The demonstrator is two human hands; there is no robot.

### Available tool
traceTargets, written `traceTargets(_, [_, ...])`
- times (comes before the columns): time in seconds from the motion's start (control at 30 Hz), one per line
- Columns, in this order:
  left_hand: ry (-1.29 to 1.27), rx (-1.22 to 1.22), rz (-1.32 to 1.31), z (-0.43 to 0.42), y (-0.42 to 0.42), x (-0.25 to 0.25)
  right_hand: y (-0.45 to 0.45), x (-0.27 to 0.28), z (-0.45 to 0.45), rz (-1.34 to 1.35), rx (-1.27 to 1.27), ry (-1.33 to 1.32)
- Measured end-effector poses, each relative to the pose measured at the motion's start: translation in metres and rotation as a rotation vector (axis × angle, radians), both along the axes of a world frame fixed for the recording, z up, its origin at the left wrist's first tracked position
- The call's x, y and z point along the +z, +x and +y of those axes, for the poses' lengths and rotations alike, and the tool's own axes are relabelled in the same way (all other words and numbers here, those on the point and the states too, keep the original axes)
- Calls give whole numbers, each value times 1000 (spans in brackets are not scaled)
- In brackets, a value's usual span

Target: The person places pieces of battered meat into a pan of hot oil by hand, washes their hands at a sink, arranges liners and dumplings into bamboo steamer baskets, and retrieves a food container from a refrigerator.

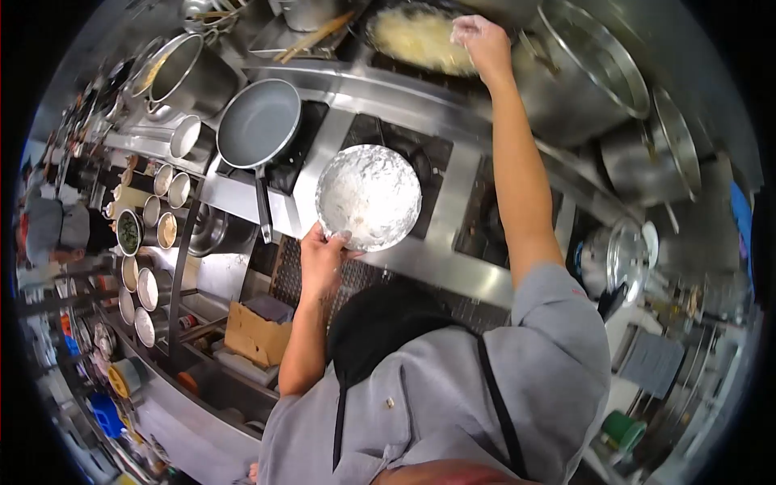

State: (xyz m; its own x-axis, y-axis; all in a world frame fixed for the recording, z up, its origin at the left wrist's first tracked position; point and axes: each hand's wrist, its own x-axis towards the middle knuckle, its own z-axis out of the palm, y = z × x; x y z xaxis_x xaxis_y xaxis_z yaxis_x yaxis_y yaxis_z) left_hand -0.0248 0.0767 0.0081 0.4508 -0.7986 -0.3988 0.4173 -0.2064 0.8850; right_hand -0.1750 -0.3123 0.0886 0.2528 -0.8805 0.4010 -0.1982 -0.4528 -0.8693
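One round silver metal bowl (412, 208), white-dusted, over the steel stove (451, 190), near rim gripped by the left hand (322, 257); beyond, by frothy yellow liquid (412, 39), the right hand (482, 44), fingers bunched, contents undeterminable.

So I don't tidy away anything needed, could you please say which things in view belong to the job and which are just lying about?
Probably in the job:
bowl, held in left hand
yellow froth, near right hand

Seemingly lying about:
grey pan
cardboard
green tub
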Motion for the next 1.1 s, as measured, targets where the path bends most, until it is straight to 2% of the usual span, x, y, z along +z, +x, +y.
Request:
traceTargets(0.07, [9,-131,14,19,-10,-13,-53,-35,75,-77,140,25])
traceTargets(0.13, [19,-268,26,31,-22,-28,-105,-45,187,103,-2,244])
traceTargets(0.2, [41,-526,70,46,-42,-46,-152,-79,282,390,-122,201])
traceTargets(0.27, [113,-730,149,58,-71,-62,-195,-95,364,559,-60,507])
traceTargets(0.33, [92,-1018,147,73,-102,-83,-231,-118,429,459,-102,714])
traceTargets(0.37, [115,-1045,220,90,-122,-90,-248,-135,459,371,-215,603])
traceTargets(0.4, [111,-1075,276,93,-139,-96,-273,-161,481,298,-292,689])
traceTargets(0.43, [169,-1011,381,101,-150,-103,-301,-178,508,226,-372,784])
traceTargets(0.47, [332,-953,391,105,-150,-130,-322,-177,530,279,-403,829])
traceTargets(0.5, [435,-719,361,106,-145,-178,-343,-175,549,328,-433,861])
traceTargets(0.53, [525,-485,323,108,-137,-236,-361,-171,569,435,-447,784])
traceTargets(0.6, [517,-63,77,96,-119,-350,-413,-184,618,634,-516,767])
traceTargets(0.63, [468,72,137,84,-118,-371,-428,-182,639,771,-574,806])
traceTargets(0.67, [399,193,200,63,-119,-382,-454,-190,656,694,-533,847])
traceTargets(0.7, [363,214,229,46,-125,-390,-470,-189,670,743,-577,908])
traceTargets(0.73, [356,232,261,40,-134,-398,-488,-190,689,638,-669,1032])
traceTargets(0.83, [380,368,255,30,-137,-411,-528,-197,735,633,-768,1084])
traceTargets(0.93, [333,272,179,29,-141,-395,-559,-220,768,574,-866,1114])
traceTargets(1.0, [362,248,230,27,-144,-387,-575,-236,779,693,-864,1181])
traceTargets(1.1, [390,310,197,25,-147,-383,-577,-237,769,560,-854,1172])
